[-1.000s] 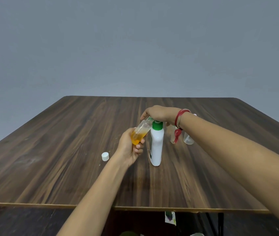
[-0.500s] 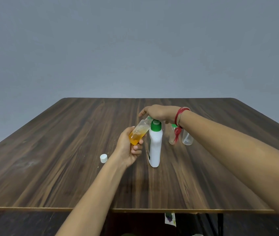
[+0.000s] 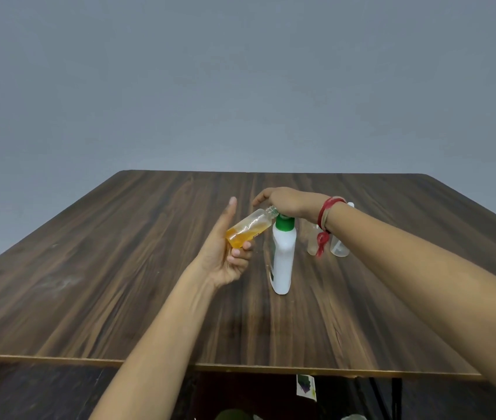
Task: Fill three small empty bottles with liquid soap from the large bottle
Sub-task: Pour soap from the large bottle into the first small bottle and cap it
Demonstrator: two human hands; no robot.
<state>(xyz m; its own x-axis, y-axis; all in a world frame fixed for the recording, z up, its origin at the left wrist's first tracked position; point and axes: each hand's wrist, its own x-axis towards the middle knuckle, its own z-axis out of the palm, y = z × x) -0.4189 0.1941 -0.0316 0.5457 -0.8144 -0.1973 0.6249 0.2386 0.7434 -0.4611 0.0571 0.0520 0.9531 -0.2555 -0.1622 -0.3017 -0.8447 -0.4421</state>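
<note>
Filling above bench (image 3: 137,298) middle: clasped small bottle (image 3: 249,230) tilted in left grip (image 3: 225,259), mouth at large bottle (image 3: 283,262) spout; pressed its top with loose, uncurled right grip (image 3: 289,201). Probably needed slow strokes, mouth snug.

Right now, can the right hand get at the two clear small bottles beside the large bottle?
Probably yes: the right hand sits atop the large bottle, and both clear small bottles stand beneath its wrist, with nothing between, once it lifts off.
</note>
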